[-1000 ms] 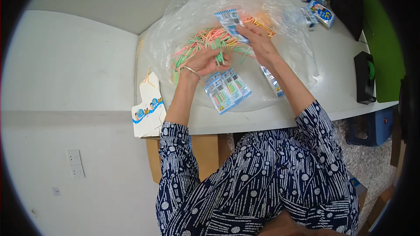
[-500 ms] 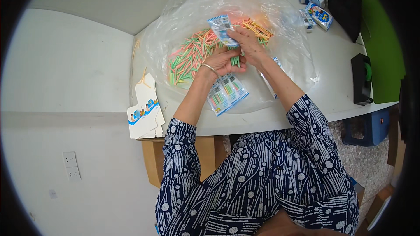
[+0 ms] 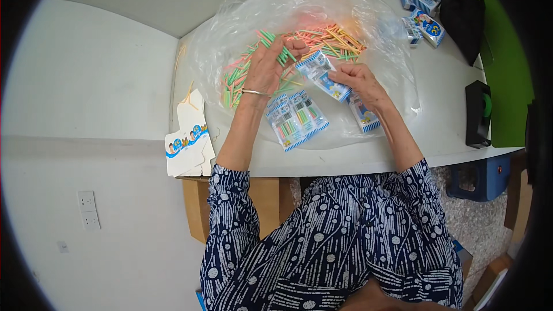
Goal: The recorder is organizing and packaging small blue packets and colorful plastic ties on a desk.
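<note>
My left hand [image 3: 266, 69] is above the pile, its fingers curled round a few thin green and pink sticks [image 3: 284, 56] that poke out past the fingers. A small blue-and-white plastic packet [image 3: 320, 72] is pinched in my right hand [image 3: 363, 83], beside the left hand. Beneath both hands, a heap of pink, green and yellow sticks [image 3: 341, 40] lies on a large clear plastic bag [image 3: 397, 89]. Nearer me are filled clear packets [image 3: 296, 118] lying side by side with sticks showing inside. Another blue packet [image 3: 363, 115] lies below my right wrist.
White printed card pieces [image 3: 189, 147] lie at the table's left edge. Small blue-and-white boxes [image 3: 425, 1] stand at the far right beside a black bag [image 3: 462, 17]. A black tape dispenser [image 3: 477, 114] sits at the right, near a green panel [image 3: 510, 69].
My hands have come apart: the left has moved up and left with sticks, the right has moved right and down with the packet. A blue packet near my right wrist is now more exposed.
</note>
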### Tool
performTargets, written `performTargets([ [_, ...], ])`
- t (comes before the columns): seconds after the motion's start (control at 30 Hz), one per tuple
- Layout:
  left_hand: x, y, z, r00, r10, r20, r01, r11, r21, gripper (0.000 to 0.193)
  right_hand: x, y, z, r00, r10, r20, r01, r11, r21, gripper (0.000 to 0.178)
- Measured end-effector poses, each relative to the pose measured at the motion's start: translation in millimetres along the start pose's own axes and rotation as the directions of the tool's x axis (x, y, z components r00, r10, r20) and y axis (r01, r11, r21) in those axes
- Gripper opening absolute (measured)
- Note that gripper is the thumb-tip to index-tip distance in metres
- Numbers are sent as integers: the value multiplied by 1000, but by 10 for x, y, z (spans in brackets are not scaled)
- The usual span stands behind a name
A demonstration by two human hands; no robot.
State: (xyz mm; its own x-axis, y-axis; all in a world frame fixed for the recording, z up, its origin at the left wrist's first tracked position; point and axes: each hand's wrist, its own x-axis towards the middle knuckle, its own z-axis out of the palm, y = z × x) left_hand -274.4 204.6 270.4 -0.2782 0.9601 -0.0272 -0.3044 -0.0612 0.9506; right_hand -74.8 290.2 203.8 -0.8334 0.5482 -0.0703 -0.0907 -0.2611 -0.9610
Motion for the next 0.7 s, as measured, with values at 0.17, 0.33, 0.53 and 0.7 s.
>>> performTargets([
  [0.17,-78,95,134,995,28,93,-34,997,71,36,-58,-9,70,999,24,27,-25,1000,19,19],
  [0.33,-156,-2,195,997,45,69,-64,949,308,34,-91,-15,93,997,59,44,-60,998,30,19],
  [0.53,-245,-16,258,991,49,127,-109,843,527,37,-99,25,113,996,65,58,-65,998,5,19],
  [0.7,-232,-55,299,991,38,131,-104,831,547,39,-130,59,77,991,54,125,-51,998,-27,19],
])
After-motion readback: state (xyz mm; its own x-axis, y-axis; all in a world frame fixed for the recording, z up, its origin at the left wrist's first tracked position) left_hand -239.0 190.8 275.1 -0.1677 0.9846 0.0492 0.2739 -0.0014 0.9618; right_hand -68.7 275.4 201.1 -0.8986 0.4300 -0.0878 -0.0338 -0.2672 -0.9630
